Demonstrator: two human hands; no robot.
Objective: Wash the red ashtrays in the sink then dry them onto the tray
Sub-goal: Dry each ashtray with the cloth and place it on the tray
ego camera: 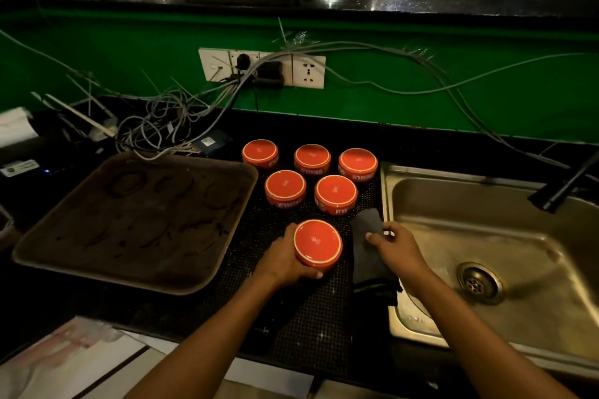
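The left hand [285,257] gripped the nearest red ashtray [318,244], fingers curled round its far left side and thumb pressed along its near wall; the ashtray lay upside down on the black mat [311,327], directly at the hand's 3 o'clock. The right hand [397,248] pinched a dark cloth [368,246] between thumb and curled fingers, the cloth draped over the mat's right edge just beside the sink [486,236]. The held ashtray sat at the cloth's 9 o'clock, near it but apart.

At 12 o'clock from the held ashtray, five more red ashtrays stood upside down on the mat: a near pair [285,188] [336,194] and a far row of three [260,153] [312,159] [358,164]. The cloth's top corner reached just below the right ashtray of the near pair.

At 9 o'clock lay the brown tray [136,223], marked with dark ring stains, holding no ashtray. At 3 o'clock the steel sink held its drain [479,282], with a dark tap [564,185] over its far right. Cables [155,129] tangled on the table at 11 o'clock beneath a wall socket [262,68].
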